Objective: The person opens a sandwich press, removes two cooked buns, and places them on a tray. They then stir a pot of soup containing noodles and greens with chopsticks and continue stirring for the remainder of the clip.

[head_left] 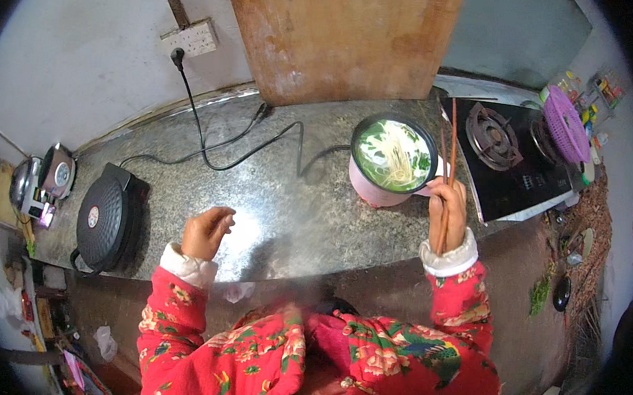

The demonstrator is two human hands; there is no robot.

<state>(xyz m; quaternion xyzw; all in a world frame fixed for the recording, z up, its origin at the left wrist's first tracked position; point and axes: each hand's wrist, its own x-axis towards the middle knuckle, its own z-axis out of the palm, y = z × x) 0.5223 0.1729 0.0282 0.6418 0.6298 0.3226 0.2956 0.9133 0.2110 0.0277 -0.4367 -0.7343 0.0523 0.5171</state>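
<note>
Head view, w/ clock taken from pic centre: your R hand [449, 210] at 3 o'clock grips brown chopsticks [453, 137], which point approx. to 12. It's right by the handle of the pink pot [375, 195]; can't tell if it's touching. Pot's on the counter [314, 234], approx. 2 o'clock, w/ pale noodles [401, 159] & greens [371, 136] in whitish liquid. Your L hand [207, 232], 8 o'clock, is released, fingers loosely curled above counter. Blk round griddle [102, 223] approx. 9; blk gas stove [527, 181] btwn 2 & 3.
</note>
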